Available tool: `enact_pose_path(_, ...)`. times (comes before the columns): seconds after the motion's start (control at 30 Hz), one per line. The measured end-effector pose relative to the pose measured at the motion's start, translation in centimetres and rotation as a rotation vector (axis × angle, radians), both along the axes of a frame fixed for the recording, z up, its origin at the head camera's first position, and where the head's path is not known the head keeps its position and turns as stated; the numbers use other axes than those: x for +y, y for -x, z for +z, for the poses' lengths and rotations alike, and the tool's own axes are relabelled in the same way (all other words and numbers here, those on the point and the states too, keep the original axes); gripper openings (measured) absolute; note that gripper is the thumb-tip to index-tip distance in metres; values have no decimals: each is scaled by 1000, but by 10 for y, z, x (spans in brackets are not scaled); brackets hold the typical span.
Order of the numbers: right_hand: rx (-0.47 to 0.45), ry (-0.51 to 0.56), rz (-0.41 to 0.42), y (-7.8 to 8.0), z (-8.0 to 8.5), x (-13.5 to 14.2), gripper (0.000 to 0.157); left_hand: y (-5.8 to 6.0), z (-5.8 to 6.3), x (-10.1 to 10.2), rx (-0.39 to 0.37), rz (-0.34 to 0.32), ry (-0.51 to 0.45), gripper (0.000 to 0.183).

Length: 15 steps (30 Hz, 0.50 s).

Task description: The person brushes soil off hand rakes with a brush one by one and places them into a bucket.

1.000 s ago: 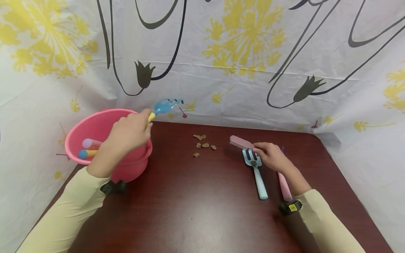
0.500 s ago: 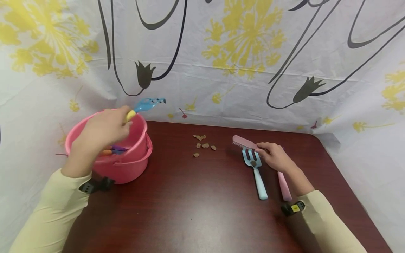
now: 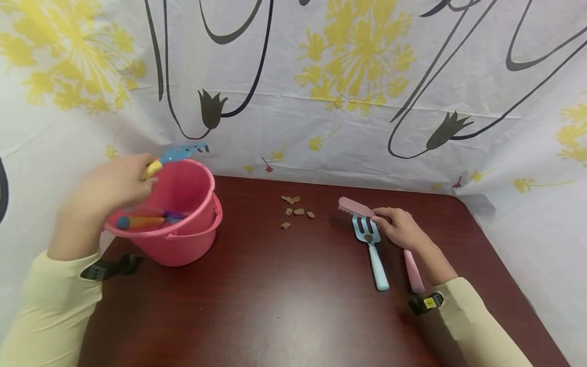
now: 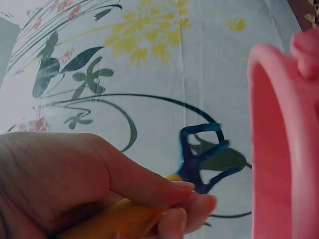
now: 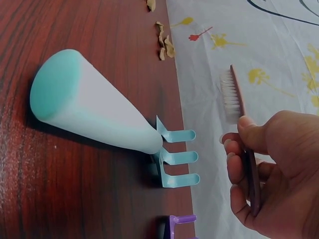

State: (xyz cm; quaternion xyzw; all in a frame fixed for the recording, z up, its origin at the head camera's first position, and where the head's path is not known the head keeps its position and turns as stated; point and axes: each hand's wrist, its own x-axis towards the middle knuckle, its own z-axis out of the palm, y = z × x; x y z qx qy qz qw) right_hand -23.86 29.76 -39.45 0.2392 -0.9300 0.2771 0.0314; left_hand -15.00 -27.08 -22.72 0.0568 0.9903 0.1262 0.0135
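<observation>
My left hand (image 3: 107, 186) grips the yellow handle of a blue hand rake (image 3: 181, 152) above the left side of the pink bucket (image 3: 194, 244). In the left wrist view the rake's bent prongs point toward the bucket wall. Inside the bucket lie an orange-and-blue handle (image 3: 142, 222) and a purple tool part (image 3: 174, 216). My right hand (image 3: 401, 227) holds a pink brush (image 3: 355, 206) by its handle, white bristles facing left. Below the brush a light-blue garden fork (image 3: 377, 267) lies on the table, with a pink-handled tool (image 3: 414, 272) beside it, partly behind the hand.
Several dry brown leaf scraps (image 3: 298, 211) lie on the dark wooden table (image 3: 275, 300) near its back edge. A white patterned cloth (image 3: 275, 66) hangs behind and at both sides. Purple prongs (image 5: 182, 219) show at the bottom of the right wrist view.
My left hand has carried the blue hand rake leftward across the bucket, uncovering more of its inside. My right hand and the brush have shifted very slightly right.
</observation>
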Motion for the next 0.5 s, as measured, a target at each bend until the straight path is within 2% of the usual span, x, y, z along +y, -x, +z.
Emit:
enact_pose_path(0.27,3,-6,1,0,0,1,27,-6,2,-18,-97,9,31,21)
enact_pose_path(0.5,-6,-3,15,1,-1,1,28,-6,2,-22,-147,42,64,31)
